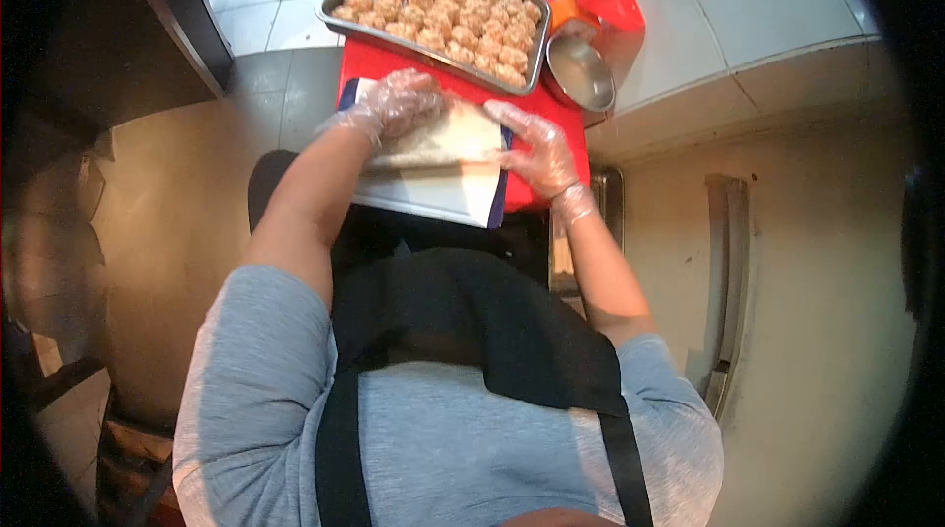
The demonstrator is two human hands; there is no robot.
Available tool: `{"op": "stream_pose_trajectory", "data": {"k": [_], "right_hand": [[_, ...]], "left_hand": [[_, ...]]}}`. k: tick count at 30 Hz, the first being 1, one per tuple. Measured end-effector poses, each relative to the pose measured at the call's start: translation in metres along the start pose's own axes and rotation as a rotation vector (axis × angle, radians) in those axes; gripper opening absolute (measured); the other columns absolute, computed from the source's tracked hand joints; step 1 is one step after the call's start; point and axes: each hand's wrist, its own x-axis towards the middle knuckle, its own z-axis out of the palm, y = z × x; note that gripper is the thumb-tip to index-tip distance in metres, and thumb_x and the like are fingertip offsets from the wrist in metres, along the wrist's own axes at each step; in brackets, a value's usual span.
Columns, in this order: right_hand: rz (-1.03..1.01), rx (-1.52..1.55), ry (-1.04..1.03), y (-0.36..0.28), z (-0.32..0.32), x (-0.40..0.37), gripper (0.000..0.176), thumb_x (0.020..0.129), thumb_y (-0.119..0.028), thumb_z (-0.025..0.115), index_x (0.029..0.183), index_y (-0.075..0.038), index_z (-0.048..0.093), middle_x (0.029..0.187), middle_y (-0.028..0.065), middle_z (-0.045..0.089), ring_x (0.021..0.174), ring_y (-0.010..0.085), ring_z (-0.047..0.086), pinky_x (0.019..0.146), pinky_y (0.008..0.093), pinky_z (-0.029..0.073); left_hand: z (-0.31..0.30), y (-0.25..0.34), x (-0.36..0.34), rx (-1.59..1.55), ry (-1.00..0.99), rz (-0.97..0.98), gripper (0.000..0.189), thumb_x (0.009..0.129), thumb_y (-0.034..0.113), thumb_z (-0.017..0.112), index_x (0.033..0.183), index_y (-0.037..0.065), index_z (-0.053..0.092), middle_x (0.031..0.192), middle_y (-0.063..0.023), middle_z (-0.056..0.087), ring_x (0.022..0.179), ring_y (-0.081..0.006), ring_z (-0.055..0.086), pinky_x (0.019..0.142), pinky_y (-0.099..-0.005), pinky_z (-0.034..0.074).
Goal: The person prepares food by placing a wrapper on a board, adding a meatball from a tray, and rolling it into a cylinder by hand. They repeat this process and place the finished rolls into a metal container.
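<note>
Together, crinkly plastic-gloved left hand and right hand touch a pale, mottled layer.

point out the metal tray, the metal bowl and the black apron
metal tray (423,55), head view, on its near rim
metal bowl (570,59), head view, on its inner wall
black apron (428,301), head view, on its cloth

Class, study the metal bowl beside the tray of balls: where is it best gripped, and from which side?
Probably the near rim of the metal bowl, the right hand coming from the person's side. Its round, open top offers an edge to pinch; the tray crowds its left, and an orange object its far side.
</note>
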Motion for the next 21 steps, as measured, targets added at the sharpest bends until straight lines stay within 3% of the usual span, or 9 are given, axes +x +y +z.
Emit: {"op": "stream_pose_trajectory", "data": {"k": [4, 9, 13, 14, 17, 21], "right_hand": [[0.089, -0.090, -0.121, 0.012, -0.013, -0.007, 0.050, 0.067, -0.024, 0.081, 0.112, -0.007, 0.067, 0.106, 0.0131, 0.068, 0.101, 0.0308, 0.063, 0.091, 0.0405, 0.048], [0.084, -0.248, -0.239, 0.033, 0.019, -0.017, 0.036, 0.068, -0.021, 0.080, 0.099, -0.006, 0.069, 0.092, 0.0130, 0.067, 0.091, 0.0327, 0.063, 0.082, 0.0420, 0.048], [0.004, -0.212, -0.188, 0.044, 0.026, -0.026, 0.038, 0.069, -0.021, 0.080, 0.101, -0.005, 0.069, 0.094, 0.0123, 0.068, 0.094, 0.0331, 0.063, 0.083, 0.0432, 0.049], [0.061, -0.149, -0.240, 0.046, 0.023, -0.024, 0.039, 0.069, -0.022, 0.080, 0.102, -0.005, 0.069, 0.091, 0.0125, 0.068, 0.090, 0.0333, 0.063, 0.082, 0.0427, 0.049], [0.055, -0.266, -0.243, 0.008, 0.013, -0.005, 0.032, 0.069, -0.022, 0.078, 0.095, -0.007, 0.069, 0.091, 0.0126, 0.066, 0.094, 0.0321, 0.062, 0.087, 0.0431, 0.047], [-0.010, -0.213, -0.223, 0.010, 0.036, -0.002, 0.031, 0.070, -0.023, 0.076, 0.096, -0.008, 0.068, 0.094, 0.0131, 0.065, 0.095, 0.0324, 0.061, 0.087, 0.0430, 0.047]], "left_hand": [[-0.020, 0.011, 0.003, -0.027, -0.149, -0.099, 0.032, 0.094, 0.028, 0.052, 0.123, 0.020, 0.064, 0.119, -0.0070, 0.059, 0.112, -0.0272, 0.053, 0.099, -0.0391, 0.041], [-0.012, 0.009, 0.001, 0.024, -0.088, -0.025, 0.035, 0.094, 0.029, 0.051, 0.128, 0.022, 0.061, 0.121, -0.0055, 0.058, 0.115, -0.0248, 0.052, 0.101, -0.0386, 0.040], [-0.013, 0.008, 0.003, 0.021, -0.100, -0.045, 0.037, 0.092, 0.026, 0.053, 0.128, 0.022, 0.060, 0.123, -0.0038, 0.058, 0.118, -0.0223, 0.052, 0.102, -0.0369, 0.040], [-0.013, 0.008, 0.003, 0.025, -0.105, -0.043, 0.037, 0.092, 0.025, 0.053, 0.128, 0.022, 0.060, 0.124, -0.0038, 0.057, 0.118, -0.0225, 0.051, 0.102, -0.0369, 0.040], [-0.010, 0.006, 0.000, 0.052, -0.102, -0.023, 0.037, 0.093, 0.025, 0.051, 0.128, 0.022, 0.060, 0.126, -0.0040, 0.056, 0.119, -0.0232, 0.051, 0.103, -0.0376, 0.040], [-0.007, 0.005, 0.000, 0.044, -0.077, -0.017, 0.035, 0.094, 0.028, 0.050, 0.127, 0.022, 0.060, 0.126, -0.0053, 0.056, 0.118, -0.0248, 0.052, 0.102, -0.0395, 0.040]]}}
